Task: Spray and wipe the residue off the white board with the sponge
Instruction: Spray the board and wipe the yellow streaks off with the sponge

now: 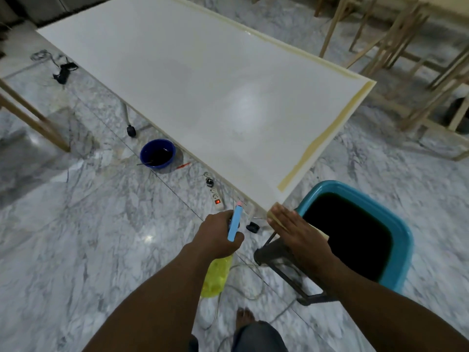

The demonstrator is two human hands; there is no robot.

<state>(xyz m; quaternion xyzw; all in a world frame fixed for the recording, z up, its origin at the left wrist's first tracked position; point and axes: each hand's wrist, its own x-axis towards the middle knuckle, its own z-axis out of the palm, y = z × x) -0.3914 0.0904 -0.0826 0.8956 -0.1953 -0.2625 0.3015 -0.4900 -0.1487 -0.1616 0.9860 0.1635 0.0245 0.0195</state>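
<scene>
The white board (193,80) lies flat and fills the upper middle of the view, with tan tape strips along its far and right edges. Faint smudges show near its middle right. My left hand (218,237) grips a spray bottle (215,275) with a yellow-green body and a light blue trigger head, held just off the board's near corner. My right hand (297,232) lies flat with straight fingers on a tan sponge (275,209), which sits at the board's near corner. Most of the sponge is hidden under the hand.
A teal tub (403,240) of dark liquid stands right of my right hand on a dark stool frame (284,273). On the marble floor are a blue bowl (157,153), a power strip (215,194) with cables, and wooden frames (396,47) at the back right.
</scene>
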